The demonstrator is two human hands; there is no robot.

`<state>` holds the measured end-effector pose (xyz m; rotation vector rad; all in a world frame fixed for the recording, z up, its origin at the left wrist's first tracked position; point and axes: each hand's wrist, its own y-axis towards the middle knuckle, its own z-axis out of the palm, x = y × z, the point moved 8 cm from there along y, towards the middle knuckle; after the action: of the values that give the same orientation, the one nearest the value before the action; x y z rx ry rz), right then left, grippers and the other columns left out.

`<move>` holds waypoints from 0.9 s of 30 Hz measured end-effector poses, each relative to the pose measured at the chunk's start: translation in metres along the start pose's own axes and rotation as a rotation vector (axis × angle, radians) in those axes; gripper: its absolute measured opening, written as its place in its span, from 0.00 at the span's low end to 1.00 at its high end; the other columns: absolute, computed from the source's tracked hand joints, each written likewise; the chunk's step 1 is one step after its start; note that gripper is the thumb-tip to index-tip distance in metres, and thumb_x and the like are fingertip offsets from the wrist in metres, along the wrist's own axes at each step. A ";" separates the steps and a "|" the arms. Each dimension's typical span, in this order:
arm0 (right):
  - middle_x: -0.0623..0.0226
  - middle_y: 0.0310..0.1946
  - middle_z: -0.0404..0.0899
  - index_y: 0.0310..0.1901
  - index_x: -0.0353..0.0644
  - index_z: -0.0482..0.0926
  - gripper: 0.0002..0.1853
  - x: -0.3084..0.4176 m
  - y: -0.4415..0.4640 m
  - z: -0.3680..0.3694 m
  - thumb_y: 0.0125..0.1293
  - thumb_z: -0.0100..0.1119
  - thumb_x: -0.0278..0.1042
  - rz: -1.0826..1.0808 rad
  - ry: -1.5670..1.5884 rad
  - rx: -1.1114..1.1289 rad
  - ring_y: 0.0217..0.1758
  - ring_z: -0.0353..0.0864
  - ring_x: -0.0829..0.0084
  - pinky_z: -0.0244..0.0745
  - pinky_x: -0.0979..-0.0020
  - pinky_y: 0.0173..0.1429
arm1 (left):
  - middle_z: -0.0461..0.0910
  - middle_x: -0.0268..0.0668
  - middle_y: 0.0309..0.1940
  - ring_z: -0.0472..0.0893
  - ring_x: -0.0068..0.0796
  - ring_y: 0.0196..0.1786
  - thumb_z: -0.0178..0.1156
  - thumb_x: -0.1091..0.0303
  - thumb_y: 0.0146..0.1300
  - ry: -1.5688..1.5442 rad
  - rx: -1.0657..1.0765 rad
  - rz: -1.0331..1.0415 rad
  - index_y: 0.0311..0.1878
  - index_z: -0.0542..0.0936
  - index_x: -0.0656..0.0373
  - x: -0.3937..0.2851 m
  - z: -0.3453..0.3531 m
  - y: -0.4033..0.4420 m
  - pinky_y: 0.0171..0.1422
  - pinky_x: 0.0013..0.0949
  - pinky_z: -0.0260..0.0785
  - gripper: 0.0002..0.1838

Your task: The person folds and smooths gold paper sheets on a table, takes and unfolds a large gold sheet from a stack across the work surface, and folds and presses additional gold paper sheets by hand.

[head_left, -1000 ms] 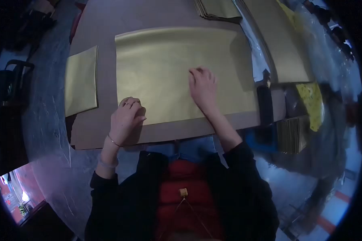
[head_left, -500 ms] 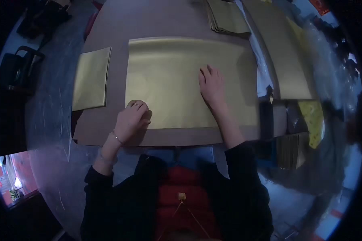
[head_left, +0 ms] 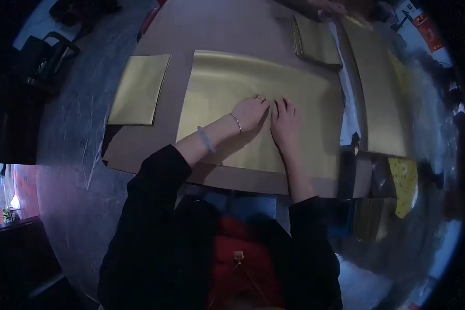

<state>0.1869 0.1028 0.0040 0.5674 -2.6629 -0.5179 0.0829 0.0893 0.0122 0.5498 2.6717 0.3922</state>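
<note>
1. Tabletop (head_left: 248, 179): brown; a bare strip fronts the sheet.
2. Right hand (head_left: 285, 124): on the sheet near mid-length, just beside the left; grip loose, fingers slightly spread, nothing seen pinched.
3. Left hand (head_left: 250, 111): on the sheet, reaching in diagonally; grip bunched, fingers close together; whether it pinches paper, cannot tell.
4. Sheet (head_left: 217, 88): gold, lying flat beneath both hands; long axis left to right, across the person. Extends outward past each hand and beyond the fingertips; neither hand clearly nearer it.
5. Left stack (head_left: 139, 93): gold, apart from the sheet.
6. Far stack (head_left: 320, 46): gold, beyond the sheet's right end.
</note>
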 end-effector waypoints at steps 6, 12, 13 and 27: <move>0.59 0.58 0.69 0.56 0.46 0.73 0.18 0.002 0.000 -0.004 0.65 0.51 0.37 0.030 0.025 0.002 0.60 0.68 0.57 0.60 0.56 0.65 | 0.73 0.39 0.50 0.73 0.41 0.55 0.50 0.63 0.64 0.011 -0.072 -0.105 0.49 0.74 0.56 0.027 0.012 0.038 0.56 0.43 0.68 0.13; 0.59 0.59 0.69 0.56 0.45 0.73 0.19 0.000 -0.001 -0.002 0.64 0.51 0.37 0.013 -0.005 -0.005 0.62 0.67 0.57 0.59 0.56 0.65 | 0.69 0.40 0.59 0.68 0.42 0.64 0.48 0.59 0.65 0.078 -0.070 -0.133 0.57 0.71 0.55 0.045 0.020 0.056 0.64 0.46 0.62 0.19; 0.59 0.59 0.69 0.56 0.45 0.73 0.19 0.001 -0.002 -0.002 0.64 0.52 0.37 0.017 -0.024 0.001 0.62 0.67 0.57 0.59 0.56 0.65 | 0.69 0.40 0.60 0.67 0.42 0.64 0.47 0.59 0.66 0.127 -0.114 -0.112 0.58 0.71 0.55 0.045 0.020 0.056 0.65 0.46 0.61 0.20; 0.64 0.49 0.72 0.51 0.47 0.75 0.14 -0.019 0.068 0.027 0.63 0.52 0.36 -0.044 -0.091 0.048 0.52 0.72 0.61 0.68 0.61 0.54 | 0.66 0.39 0.65 0.68 0.42 0.65 0.48 0.51 0.65 0.057 0.103 -0.179 0.63 0.67 0.55 0.058 0.020 0.069 0.65 0.43 0.60 0.27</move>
<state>0.1705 0.1765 0.0041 0.6314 -2.7609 -0.5050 0.0638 0.1787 0.0003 0.3295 2.7799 0.2236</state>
